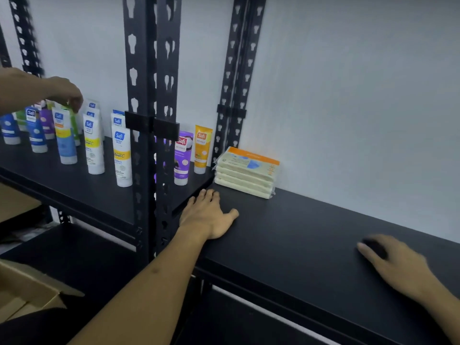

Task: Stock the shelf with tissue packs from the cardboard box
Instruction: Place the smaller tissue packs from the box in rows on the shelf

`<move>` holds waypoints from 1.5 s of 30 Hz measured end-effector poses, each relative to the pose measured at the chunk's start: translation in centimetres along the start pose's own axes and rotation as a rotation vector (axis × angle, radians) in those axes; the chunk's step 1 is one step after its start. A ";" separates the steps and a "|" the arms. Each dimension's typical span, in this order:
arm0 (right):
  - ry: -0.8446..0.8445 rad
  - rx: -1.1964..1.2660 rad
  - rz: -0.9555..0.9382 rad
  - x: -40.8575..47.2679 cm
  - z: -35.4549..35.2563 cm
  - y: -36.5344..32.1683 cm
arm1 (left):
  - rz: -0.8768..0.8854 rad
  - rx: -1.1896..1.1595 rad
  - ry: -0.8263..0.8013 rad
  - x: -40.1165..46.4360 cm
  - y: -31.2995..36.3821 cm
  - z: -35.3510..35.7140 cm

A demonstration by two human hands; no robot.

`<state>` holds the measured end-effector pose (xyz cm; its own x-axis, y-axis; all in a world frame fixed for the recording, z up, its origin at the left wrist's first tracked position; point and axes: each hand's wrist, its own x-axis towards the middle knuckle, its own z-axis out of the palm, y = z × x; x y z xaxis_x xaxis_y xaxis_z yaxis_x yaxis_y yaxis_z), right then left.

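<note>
A bundle of pale tissue packs [247, 171] with an orange top lies at the back left corner of the black shelf [311, 235], against the white wall. My left hand [211, 215] rests flat on the shelf with fingers spread, just in front of the bundle and apart from it. My right hand [395, 262] is blurred over the shelf further right, its fingers relaxed, holding nothing. An open cardboard box [29, 292] shows at the bottom left, with its inside hidden.
Black perforated uprights [151, 95] divide this shelf from the neighbouring one, where several upright cream tubes [122, 155] stand. Another person's hand [67, 94] reaches over those tubes at the far left. A lower shelf [74, 255] lies beneath.
</note>
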<state>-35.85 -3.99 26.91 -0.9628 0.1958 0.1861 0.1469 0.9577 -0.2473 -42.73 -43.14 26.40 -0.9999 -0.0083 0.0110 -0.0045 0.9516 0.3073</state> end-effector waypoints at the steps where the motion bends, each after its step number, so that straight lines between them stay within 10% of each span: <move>1: 0.023 -0.002 0.018 -1.6 -0.6 1.5 | 0.003 0.001 -0.001 -0.1 0.1 -0.1; 14: 0.172 -0.029 0.103 -9.8 -2.4 4.3 | -0.110 0.217 0.050 -1.7 1.8 -0.7; 22: 0.234 0.066 0.104 -10.6 -3.2 4.1 | -0.001 0.247 -0.147 -11.6 18.8 3.7; 28: 0.350 0.041 0.024 -15.1 -0.6 4.5 | 0.322 -0.067 0.375 -20.3 19.5 11.5; 32: 0.408 0.062 -0.081 -18.8 2.4 4.5 | 0.455 -0.143 0.430 -22.9 17.4 13.7; 38: 0.418 0.325 -0.129 -26.6 6.6 4.7 | 0.446 -0.250 0.252 -28.4 15.1 16.6; 45: -0.264 0.402 0.227 -38.0 21.0 9.9 | 0.200 -0.232 -0.358 -35.7 8.2 29.9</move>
<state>-2.57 -6.36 -2.59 -0.9487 0.2796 -0.1478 0.3101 0.7306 -0.6083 -7.43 -25.87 0.04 -0.9224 0.3140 -0.2250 0.1513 0.8296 0.5375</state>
